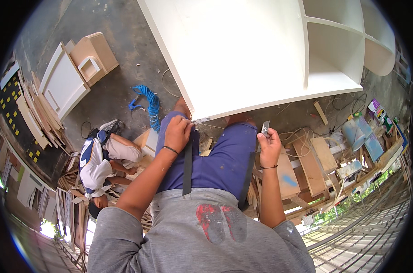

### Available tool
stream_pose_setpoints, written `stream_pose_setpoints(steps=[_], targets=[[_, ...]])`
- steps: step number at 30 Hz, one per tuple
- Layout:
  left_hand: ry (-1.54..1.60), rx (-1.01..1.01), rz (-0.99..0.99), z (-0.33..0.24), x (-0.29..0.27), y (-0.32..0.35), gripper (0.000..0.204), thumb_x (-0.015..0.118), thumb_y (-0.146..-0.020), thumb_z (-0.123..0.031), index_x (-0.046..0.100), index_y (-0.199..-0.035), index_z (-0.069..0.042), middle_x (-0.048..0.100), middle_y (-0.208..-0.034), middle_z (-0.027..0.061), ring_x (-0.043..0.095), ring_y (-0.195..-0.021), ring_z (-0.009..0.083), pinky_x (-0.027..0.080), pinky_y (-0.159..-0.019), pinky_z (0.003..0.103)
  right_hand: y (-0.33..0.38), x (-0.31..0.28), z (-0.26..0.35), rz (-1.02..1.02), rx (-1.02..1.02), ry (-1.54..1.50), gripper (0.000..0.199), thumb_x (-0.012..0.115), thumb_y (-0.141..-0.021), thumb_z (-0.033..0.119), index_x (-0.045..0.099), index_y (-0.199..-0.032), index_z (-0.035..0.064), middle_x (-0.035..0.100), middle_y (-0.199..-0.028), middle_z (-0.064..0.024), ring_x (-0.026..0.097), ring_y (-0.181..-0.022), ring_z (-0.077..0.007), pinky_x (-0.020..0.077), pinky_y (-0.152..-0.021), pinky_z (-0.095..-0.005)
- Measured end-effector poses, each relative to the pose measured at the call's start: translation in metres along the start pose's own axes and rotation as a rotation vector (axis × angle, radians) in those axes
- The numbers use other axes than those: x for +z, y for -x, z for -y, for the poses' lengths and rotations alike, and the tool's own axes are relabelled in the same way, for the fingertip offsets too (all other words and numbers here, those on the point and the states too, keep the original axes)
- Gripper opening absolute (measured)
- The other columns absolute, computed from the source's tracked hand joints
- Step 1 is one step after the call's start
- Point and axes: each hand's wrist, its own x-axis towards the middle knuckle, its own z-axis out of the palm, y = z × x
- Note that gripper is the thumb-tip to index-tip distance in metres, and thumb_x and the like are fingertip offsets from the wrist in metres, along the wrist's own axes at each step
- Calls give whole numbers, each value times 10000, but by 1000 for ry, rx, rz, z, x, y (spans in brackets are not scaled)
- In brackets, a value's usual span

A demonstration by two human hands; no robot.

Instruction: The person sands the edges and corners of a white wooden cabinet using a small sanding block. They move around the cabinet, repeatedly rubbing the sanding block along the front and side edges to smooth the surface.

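At the centre of the frame, the left hand [177, 133] pinches something small and pale at the near corner of the big white cabinet [242, 54], thumb and fingers closed on it right where the cabinet's lower edge meets its left side; what exactly sits under the fingertips is too small to tell, though a thin pale line [215, 125] runs rightward from there along the edge. The right hand [270, 148], a little right of centre, is curled shut around a small flat grey metal piece [265, 128] that stands upright above the fist, apart from the cabinet. Judged from this, the cabinet's body looks built and coated, with its shelves in place at upper right, and the work in hand seems to be a small detail at the corner, not finished, since the metal piece is not yet on the board. The cabinet is smooth, matt white, flat-panelled with sharp edges. The person wears blue shorts [224, 164] and a grey shirt. The floor [120, 22] is rough grey concrete. At left centre a coiled blue hose [151, 102] lies glossy and ribbed. Raw wood offcuts [313, 166] pile at right, pale and unpainted. At upper left lean white panels [63, 84]. At lower left another person [99, 166] crouches.
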Motion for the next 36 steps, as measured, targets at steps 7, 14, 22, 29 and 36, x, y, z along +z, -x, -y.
stream_pose_setpoints(steps=[7,14,22,29,36], targets=[[-30,113,-60,-38,10,-18,319,665,-808,-121,575,-1089,-1,574,-1130,174,543,-1046,367,432,-889,425,-32,-16,-13,33,-6,-12,220,642,-864,1,575,-1073,-10,601,-892,11,535,-774,-39,451,-697,-187],[51,112,69,-118,87,-68,427,663,-814,-160,533,-1174,27,542,-1257,207,509,-1165,373,406,-987,440,-45,-57,20,-7,-38,-48,224,632,-866,-15,564,-1079,-15,581,-900,1,530,-789,-49,443,-702,-203],[164,60,11,-204,131,-125,205,645,-812,-144,615,-976,-26,565,-971,146,531,-935,335,434,-818,426,-87,-138,25,-80,-63,26,376,638,-850,-38,553,-1215,-42,605,-977,-15,541,-828,-53,452,-711,-203],[-82,61,-271,-116,103,-145,381,713,-778,-168,583,-1118,-57,608,-1108,136,549,-1076,324,411,-929,427,-179,-195,87,-146,-483,980,359,594,-798,74,638,-1152,112,522,-826,-132,548,-749,-307,468,-700,-389],[-281,-650,-895,47,-48,-269,745,637,-807,-564,534,-1195,64,545,-1269,237,506,-1209,360,401,-1003,463,-251,-234,109,-207,-626,1563,332,579,-798,70,654,-1110,154,548,-881,-129,564,-856,-327,488,-726,-432]])
